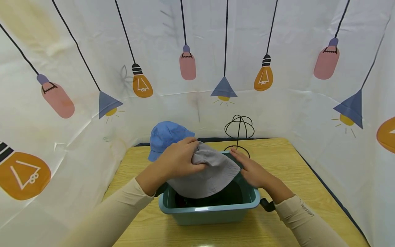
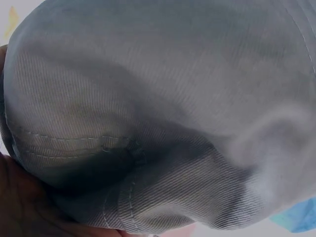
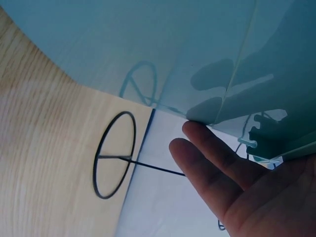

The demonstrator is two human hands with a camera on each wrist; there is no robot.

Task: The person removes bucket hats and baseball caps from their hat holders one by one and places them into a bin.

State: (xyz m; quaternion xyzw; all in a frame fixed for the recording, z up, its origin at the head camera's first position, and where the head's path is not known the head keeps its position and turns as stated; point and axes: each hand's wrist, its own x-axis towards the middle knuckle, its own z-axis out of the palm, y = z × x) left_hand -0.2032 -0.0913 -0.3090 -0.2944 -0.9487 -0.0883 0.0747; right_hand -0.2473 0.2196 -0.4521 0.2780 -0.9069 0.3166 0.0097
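My left hand (image 1: 182, 157) grips a grey bucket hat (image 1: 213, 173) by its crown, over a teal plastic basin (image 1: 213, 214). In the left wrist view, the creased grey cloth of the hat (image 2: 148, 98) fills most of the picture, with fingers along its edge. My right hand (image 1: 251, 169) lies at the basin's right rim, its fingers straight and pointing away from me. The right wrist view shows those fingers (image 3: 207, 173) right at the side of the basin (image 3: 148, 49). Dark contents inside the basin are partly hidden by the hat.
Behind the basin at the right stands a black wire hat stand (image 1: 238, 128) with a round base. A blue bucket hat (image 1: 168, 137) sits at the back left. All stand on a wood-grain table (image 1: 277, 154), enclosed by white sheets (image 1: 203, 113) printed with lamps.
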